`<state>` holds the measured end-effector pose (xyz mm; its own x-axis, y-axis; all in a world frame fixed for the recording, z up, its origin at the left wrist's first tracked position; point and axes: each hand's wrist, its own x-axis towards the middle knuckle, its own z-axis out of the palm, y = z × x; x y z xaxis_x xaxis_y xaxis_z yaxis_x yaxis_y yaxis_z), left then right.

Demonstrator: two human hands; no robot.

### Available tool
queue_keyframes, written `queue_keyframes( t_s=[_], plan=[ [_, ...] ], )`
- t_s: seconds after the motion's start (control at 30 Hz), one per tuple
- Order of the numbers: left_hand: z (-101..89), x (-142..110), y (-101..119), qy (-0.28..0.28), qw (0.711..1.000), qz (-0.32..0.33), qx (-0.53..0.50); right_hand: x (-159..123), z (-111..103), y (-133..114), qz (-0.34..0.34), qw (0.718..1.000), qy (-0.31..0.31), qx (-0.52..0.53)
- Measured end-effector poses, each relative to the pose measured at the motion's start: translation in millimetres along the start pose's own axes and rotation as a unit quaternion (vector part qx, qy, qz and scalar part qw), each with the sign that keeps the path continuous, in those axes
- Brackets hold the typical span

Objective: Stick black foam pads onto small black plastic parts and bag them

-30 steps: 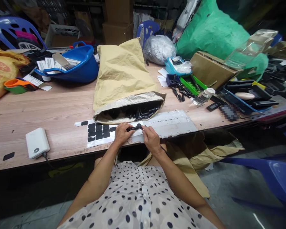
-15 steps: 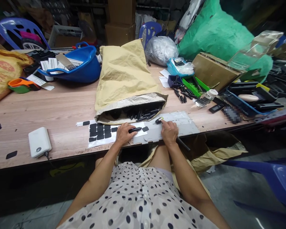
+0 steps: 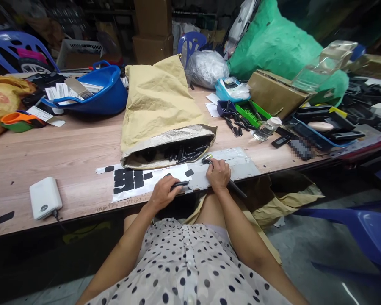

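My left hand [image 3: 163, 191] is closed on a slim black pen-shaped piece [image 3: 181, 184], which points right over the table's front edge. To its right, my right hand [image 3: 219, 174] grips a small hammer; the hammer's head [image 3: 206, 159] lies over the grey board [image 3: 241, 163] and its dark handle [image 3: 237, 188] sticks out past the wrist side. Left of my left hand is a white sheet [image 3: 155, 184] with rows of black rounded stickers [image 3: 128, 178]. Behind both hands, a tan sack [image 3: 161, 101] lies with its mouth towards me, showing many similar black pieces [image 3: 190, 152].
A white power bank [image 3: 45, 197] with a cable sits at the left front. Further back are a blue basin [image 3: 104, 93] of cards and a yellow sack [image 3: 3, 99]. On the right stand a green tray [image 3: 252, 112], a clear bottle [image 3: 266, 129] and a cardboard box [image 3: 276, 93].
My right hand has moved right with the hammer, away from the black piece. My left hand has drawn the piece back towards the table's front edge.
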<state>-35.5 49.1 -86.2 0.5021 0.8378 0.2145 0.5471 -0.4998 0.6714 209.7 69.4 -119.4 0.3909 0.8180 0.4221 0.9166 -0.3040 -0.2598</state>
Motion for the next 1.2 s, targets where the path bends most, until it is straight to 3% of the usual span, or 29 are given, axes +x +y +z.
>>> queue_keyframes(
  t_s=[0.13, 0.33, 0.43, 0.53, 0.6, 0.67, 0.73, 0.8, 0.9, 1.0, 1.2],
  plan=[
    [16.8, -38, 24, -0.084, 0.996, -0.015, -0.026, -1, 0, -1, -0.003, 1.0, 0.004, 0.004],
    [49.9, -62, 15, -0.128, 0.974, -0.183, 0.039, -1, 0, -1, -0.003, 1.0, 0.007, 0.011],
    [49.6, -60, 18, -0.139, 0.969, -0.201, 0.042, -1, 1, 0, -0.003, 1.0, 0.001, 0.013],
    [32.8, -47, 30, -0.144, 0.971, -0.19, -0.009, -1, 1, 0, -0.006, 1.0, 0.006, 0.011],
    [14.2, -28, 33, -0.089, 0.976, -0.195, -0.044, -1, 1, 0, -0.007, 1.0, 0.009, 0.008],
    [-7.3, -3, 25, 0.034, 0.972, -0.23, -0.032, -2, 1, 0, -0.008, 1.0, 0.008, 0.006],
    [-28.0, 24, 6, 0.157, 0.939, -0.305, 0.037, -1, 1, -1, -0.007, 1.0, 0.008, 0.004],
    [-44.3, 47, -17, 0.214, 0.897, -0.377, 0.087, -1, 0, -2, -0.006, 1.0, 0.008, 0.005],
    [-56.4, 68, -46, 0.232, 0.859, -0.439, 0.125, -1, 0, -3, -0.002, 1.0, -0.001, 0.009],
    [-58.6, 76, -62, 0.211, 0.852, -0.463, 0.121, -1, 0, -4, 0.0, 1.0, -0.008, 0.01],
    [-65.4, 63, -62, 0.232, 0.853, -0.447, 0.138, -2, 0, -5, 0.005, 1.0, -0.005, 0.015]
  ],
)
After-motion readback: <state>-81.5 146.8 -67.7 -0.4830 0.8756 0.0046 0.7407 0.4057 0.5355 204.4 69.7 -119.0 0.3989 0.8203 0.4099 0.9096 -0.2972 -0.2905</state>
